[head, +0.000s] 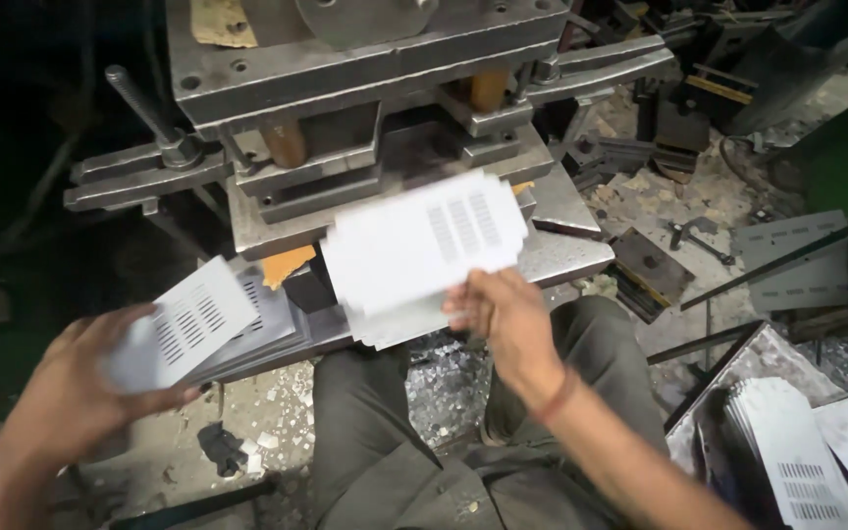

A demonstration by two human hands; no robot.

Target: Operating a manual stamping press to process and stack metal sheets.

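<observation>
At the far left the left hand (71, 378) is clenched on a white slotted metal plate (181, 334), thumb on top and fingers beneath, holding it tilted over a stack of like plates (265, 329) that rests on the edge of the press bed (561, 257); the held plate is motion-blurred at its near end. Above and behind stands the grey steel punch press (365, 88), with a clamp bolt (149, 113) on its left arm and an orange scrap (285, 265) under the die. To the right of centre the right hand (503, 319) grips a fanned sheaf of white slotted plates (422, 250) at its lower edge, held up in front of the die; a red thread band (556, 395) circles the wrist. At the far right a bin of finished plates (787, 451) sits on the littered floor (640, 186).
</observation>
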